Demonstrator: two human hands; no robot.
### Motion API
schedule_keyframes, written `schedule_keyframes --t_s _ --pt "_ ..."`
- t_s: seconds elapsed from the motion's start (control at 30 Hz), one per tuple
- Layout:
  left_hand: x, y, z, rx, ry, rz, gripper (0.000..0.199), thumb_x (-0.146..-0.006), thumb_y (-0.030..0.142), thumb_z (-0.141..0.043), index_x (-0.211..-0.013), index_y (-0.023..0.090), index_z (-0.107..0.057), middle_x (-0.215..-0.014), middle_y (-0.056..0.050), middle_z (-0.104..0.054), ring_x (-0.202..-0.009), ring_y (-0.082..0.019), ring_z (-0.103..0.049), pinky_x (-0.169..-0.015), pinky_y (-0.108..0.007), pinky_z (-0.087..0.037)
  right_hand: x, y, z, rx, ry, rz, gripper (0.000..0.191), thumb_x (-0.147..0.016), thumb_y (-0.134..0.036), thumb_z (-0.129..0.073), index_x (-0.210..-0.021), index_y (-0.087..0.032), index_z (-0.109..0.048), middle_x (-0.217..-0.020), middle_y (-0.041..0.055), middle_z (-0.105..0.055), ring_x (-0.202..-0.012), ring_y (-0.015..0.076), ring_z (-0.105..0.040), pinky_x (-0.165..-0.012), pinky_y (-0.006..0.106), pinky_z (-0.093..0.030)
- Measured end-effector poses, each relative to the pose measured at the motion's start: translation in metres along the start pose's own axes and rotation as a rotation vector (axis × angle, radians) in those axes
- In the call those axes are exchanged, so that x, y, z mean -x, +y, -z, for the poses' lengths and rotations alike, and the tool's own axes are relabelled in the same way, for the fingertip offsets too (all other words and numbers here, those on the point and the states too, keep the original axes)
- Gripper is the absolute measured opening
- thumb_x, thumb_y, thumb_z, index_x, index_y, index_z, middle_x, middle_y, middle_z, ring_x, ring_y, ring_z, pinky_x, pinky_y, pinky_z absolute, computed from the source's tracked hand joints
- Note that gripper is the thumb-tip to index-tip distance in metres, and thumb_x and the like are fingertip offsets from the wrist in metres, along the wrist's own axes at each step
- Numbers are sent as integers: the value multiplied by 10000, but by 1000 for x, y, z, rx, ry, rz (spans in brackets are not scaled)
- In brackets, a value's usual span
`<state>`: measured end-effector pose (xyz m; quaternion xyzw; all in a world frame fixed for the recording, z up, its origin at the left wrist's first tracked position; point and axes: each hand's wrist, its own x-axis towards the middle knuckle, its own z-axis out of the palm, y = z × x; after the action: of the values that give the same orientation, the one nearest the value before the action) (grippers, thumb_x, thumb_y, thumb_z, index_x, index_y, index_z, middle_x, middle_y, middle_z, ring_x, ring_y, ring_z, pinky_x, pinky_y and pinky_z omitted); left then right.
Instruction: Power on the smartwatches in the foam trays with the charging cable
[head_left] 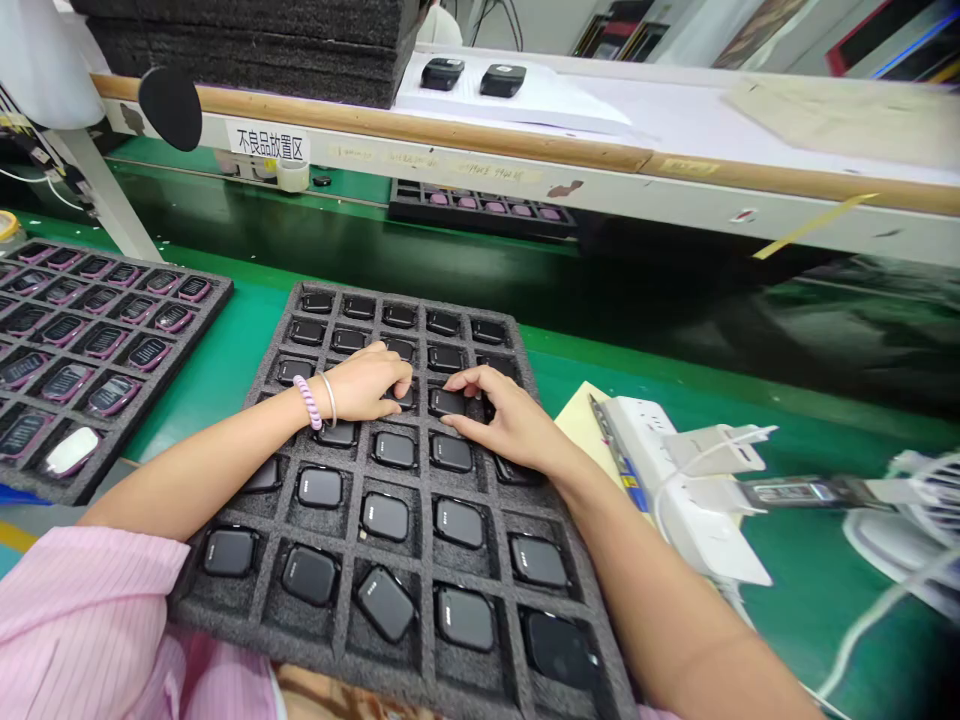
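A green worktop (255,310) spans the frame, and a white shelf (585,150) with a wooden edge crosses the top. At centre, a large black foam tray (426,560) holds dark square watches in its compartments, mostly one to each. At upper left, a stack of black foam (255,45) stands on the shelf. The second tray (169,372), at the left edge, carries pink-rimmed watches (64,331) and a white one (73,450) in its near corner. At right lies a white power strip (701,545). Both hands are mid-tray: the left hand (367,385) has curled fingers at one watch (405,400), the right hand (502,410) thumb and forefinger parted around another (447,402); whether either grips, I cannot tell.
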<state>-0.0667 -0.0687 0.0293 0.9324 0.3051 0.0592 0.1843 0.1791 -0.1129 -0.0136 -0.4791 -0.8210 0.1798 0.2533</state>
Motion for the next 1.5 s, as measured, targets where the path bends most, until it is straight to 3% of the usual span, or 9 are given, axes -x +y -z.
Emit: schedule_keyframes --t_s 0.8,1.27,1.4,1.5 --pt "-1 -1 -1 -26 6 -9 139 -821 138 -713 -788 163 -580 -867 -42 -627 -939 -211 -551 -868 -294 -384 -1 5 -2 -13 11 63 222 -853 -371 -645 -925 -254 -471 -1021 73 -670 -953 272 -616 -872 454 -477" --pt "-1 3 -6 -107 -12 6 47 -849 145 -679 -860 155 -635 -969 -73 -674 -1012 -230 -577 -944 -321 -409 0 -3 -2 90 -70 109 147 -910 -316 -545 -859 -253 -422 -1083 102 -653 -1018 300 -588 -914 527 -456" --pt "13 6 1 -107 28 40 242 -867 198 -716 -1088 144 -635 -1159 -94 -677 -1130 -250 -546 -998 -330 -422 0 -3 -4 83 -30 129 104 -921 -335 -549 -906 -252 -488 -1106 107 -667 -1036 296 -618 -960 555 -467" --pt "49 -1 18 -96 131 6 364 -878 229 -718 -1210 141 -597 -1282 -106 -636 -1207 -247 -518 -1084 -353 -377 7 -1 6 62 18 115 163 -951 -399 -531 -1020 -252 -548 -1212 125 -653 -1141 303 -615 -981 530 -494"
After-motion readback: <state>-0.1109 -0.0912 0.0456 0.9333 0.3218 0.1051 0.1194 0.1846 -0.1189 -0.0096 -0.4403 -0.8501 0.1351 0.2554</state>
